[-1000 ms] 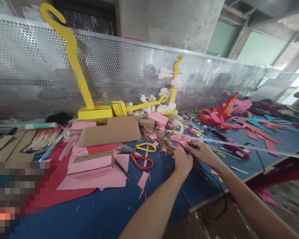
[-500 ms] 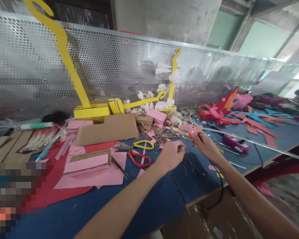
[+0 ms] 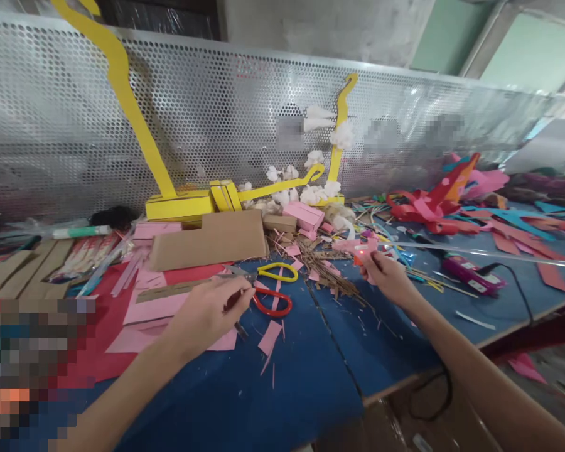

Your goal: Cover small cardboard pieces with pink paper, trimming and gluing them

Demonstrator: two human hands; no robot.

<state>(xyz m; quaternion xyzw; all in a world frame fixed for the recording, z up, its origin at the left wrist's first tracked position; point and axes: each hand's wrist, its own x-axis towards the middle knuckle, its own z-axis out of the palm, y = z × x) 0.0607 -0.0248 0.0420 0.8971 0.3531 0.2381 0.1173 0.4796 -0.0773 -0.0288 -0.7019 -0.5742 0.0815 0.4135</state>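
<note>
In my right hand [image 3: 380, 273] is a pink glue gun [image 3: 365, 248] with a small red light lit, its nozzle pointing left. A long clear glue stick [image 3: 475, 250] runs out of its back to the right. My left hand [image 3: 216, 311] is closed, thumb and fingertips drawn together; whatever they pinch, if anything, is hidden. It hovers beside scissors [image 3: 274, 302] with one red and one yellow handle, whose blades it partly covers. Behind that hand lies a pink-covered cardboard box piece [image 3: 153, 307], partly hidden by the wrist.
A cut cardboard piece [image 3: 211, 242] and yellow hooked shapes [image 3: 144, 141] stand by the perforated metal panel [image 3: 202, 113]. Dry twigs [image 3: 334, 276] and pink scraps [image 3: 270, 338] litter the blue table [image 3: 301, 370]. A purple device [image 3: 473, 273] with a cord lies right.
My left hand has moved left, from near the glue gun to beside the scissors and pink box piece. My right hand keeps holding the glue gun. The view has shifted slightly.
</note>
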